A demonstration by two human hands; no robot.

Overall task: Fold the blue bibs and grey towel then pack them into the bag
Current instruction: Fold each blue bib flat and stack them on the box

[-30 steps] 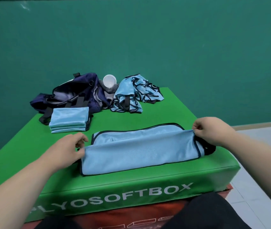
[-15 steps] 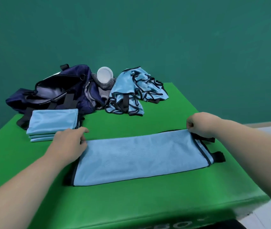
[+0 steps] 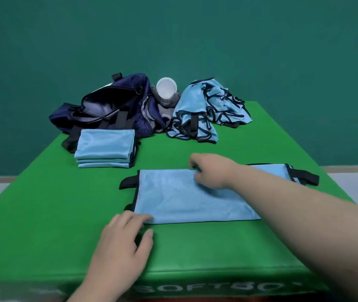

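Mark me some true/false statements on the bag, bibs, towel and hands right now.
The bag is zipped closed. False: it gapes open.
A stack of folded bibs lies before the bag. True.
The right hand is at the front bib's far edge. True.
The grey towel is folded. False: it lies crumpled beside the bag, under a white cup.
The left hand holds a bib aloft. False: it rests at the front bib's near corner.

Folded stack (image 3: 106, 149) lies before bag (image 3: 108, 107).
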